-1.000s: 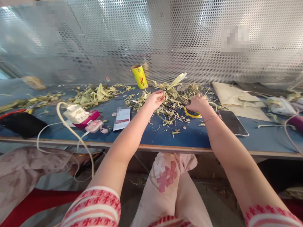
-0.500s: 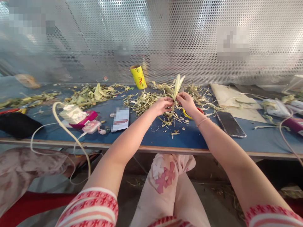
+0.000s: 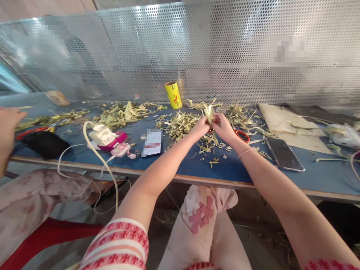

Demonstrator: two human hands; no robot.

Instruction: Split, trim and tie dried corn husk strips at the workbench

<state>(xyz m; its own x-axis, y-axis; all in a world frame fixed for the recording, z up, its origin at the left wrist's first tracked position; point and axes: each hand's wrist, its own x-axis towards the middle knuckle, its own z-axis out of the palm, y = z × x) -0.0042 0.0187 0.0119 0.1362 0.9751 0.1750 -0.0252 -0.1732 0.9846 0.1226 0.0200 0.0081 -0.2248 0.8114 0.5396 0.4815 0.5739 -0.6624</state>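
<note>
Pale green leaf strips (image 3: 208, 111) stand up between my two hands, above a heap of dry plant scraps (image 3: 182, 122) on the blue table. My left hand (image 3: 201, 126) is closed around the strips from the left. From the right, my right hand (image 3: 222, 125) pinches them, its fingertips close to the left ones. Red-handled scissors (image 3: 242, 136), partly hidden, lie beside my right wrist. A dark phone (image 3: 284, 154) rests to the right of that wrist.
A yellow roll (image 3: 173, 95) stands before the perforated metal screen. Left are a lit phone (image 3: 152, 143), a cabled white charger (image 3: 102, 135), a black pouch (image 3: 46, 143) and another person's hand (image 3: 10, 122). Paper sheets (image 3: 289, 122) lie at right.
The view has shifted left, so the table items appear farther right. My hands have come closer together, and less of the leaf strips shows above them. Another person's hand has entered at left.
</note>
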